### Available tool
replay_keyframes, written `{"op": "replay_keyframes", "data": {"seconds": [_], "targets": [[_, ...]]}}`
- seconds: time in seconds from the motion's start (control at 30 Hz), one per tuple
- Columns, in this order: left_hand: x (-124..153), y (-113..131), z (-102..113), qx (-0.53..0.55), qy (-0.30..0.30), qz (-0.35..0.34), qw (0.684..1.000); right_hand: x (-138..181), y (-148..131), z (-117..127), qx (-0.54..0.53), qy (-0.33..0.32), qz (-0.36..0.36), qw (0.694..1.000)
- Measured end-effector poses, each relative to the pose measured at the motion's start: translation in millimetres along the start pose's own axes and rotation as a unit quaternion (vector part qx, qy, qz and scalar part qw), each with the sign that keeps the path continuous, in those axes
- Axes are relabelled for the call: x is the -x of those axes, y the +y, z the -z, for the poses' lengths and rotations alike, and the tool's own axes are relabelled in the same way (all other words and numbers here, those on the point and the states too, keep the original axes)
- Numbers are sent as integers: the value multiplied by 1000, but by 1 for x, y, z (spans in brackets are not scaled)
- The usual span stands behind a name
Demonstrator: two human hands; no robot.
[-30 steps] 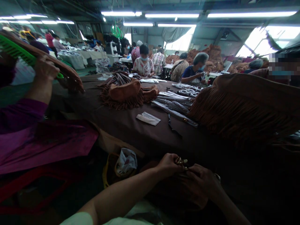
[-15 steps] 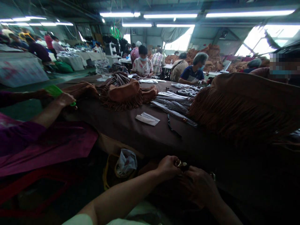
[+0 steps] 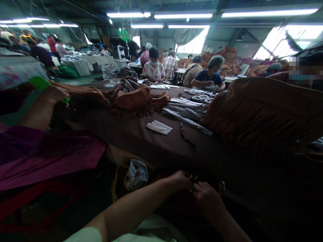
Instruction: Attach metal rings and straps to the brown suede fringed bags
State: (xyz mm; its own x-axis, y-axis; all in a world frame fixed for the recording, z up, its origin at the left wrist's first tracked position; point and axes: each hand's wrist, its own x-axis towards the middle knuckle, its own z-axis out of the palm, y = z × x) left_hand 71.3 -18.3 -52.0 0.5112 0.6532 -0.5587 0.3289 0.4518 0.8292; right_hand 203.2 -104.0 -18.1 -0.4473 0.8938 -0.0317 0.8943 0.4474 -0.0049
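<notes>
At the table's near edge, in deep shadow, my left hand (image 3: 181,181) and my right hand (image 3: 205,195) are close together, fingertips almost meeting. Both have their fingers closed on a dark brown piece with gold-coloured metal fittings (image 3: 193,177). Those fittings show just beyond my left fingertips. Another metal ring (image 3: 222,185) is to the right of my right hand. The rest of the piece is lost in the dark below my hands, so its full shape cannot be made out.
A brown-covered table (image 3: 161,151) bears a flat plastic packet (image 3: 159,127), a black strip (image 3: 186,136), plastic-wrapped straps (image 3: 186,117) and fringed brown suede goods (image 3: 267,111). At left, a co-worker's hand (image 3: 54,94) holds a green tool (image 3: 39,83). A yellow-rimmed basket (image 3: 114,188) stands below the table edge.
My right hand has shifted slightly left and turned, its fingers now nearer my left fingertips. The metal fittings tilted and moved a little. The co-worker's hands and green tool moved left and up.
</notes>
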Motion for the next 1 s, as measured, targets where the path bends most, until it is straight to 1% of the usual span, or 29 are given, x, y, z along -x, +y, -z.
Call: {"op": "replay_keyframes", "data": {"seconds": [0.07,0.13,0.17,0.23,0.3,0.43,0.57,0.67,0.83,1.0], "targets": [[0,1,5,28,-1,21,999,1,1,2,-22,-5,29,999],[2,4,11,57,0,17,998,4,5,7,-58,-5,28,998],[4,5,14,73,0,6,997,6,8,10,-79,2,6,997],[7,8,16,102,-10,-24,994,10,14,16,-121,21,-59,991],[9,9,15,123,-25,-52,991,13,19,19,-163,36,-112,980],[11,8,7,145,-36,-85,985,15,25,22,-226,32,-157,961],[14,8,4,156,-25,-106,982,14,25,23,-241,12,-180,954],[15,8,5,135,-17,-116,984,13,23,25,-236,11,-182,955],[11,3,4,23,11,-143,989,13,17,25,-200,8,-175,964],[6,-4,5,-26,25,-165,986,11,16,22,-156,2,-155,976]]}}
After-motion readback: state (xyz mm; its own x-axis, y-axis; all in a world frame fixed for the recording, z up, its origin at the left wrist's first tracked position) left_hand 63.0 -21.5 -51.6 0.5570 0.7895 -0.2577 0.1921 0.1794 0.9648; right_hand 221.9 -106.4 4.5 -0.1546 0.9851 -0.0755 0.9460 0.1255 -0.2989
